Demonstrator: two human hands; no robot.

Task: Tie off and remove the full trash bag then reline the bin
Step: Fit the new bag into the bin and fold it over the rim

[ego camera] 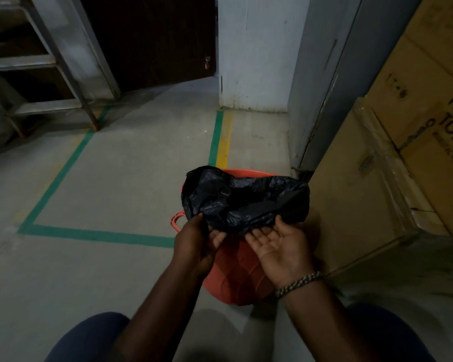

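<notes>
An orange-red plastic bin (236,273) stands on the floor in front of me, a loop handle on its left side. A black trash bag (243,199) is spread open over its mouth. My left hand (196,241) pinches the bag's near edge between thumb and fingers. My right hand (280,244) is palm up with straight fingers under the bag's near edge; its thumb touches the plastic. A bead bracelet sits on my right wrist. The inside of the bin is hidden by the bag.
Stacked cardboard boxes (392,158) stand close on the right of the bin. A grey door or panel (322,82) leans behind them. Green and yellow floor tape (94,235) marks the concrete. A metal rack (39,64) stands at the far left, next to a dark doorway.
</notes>
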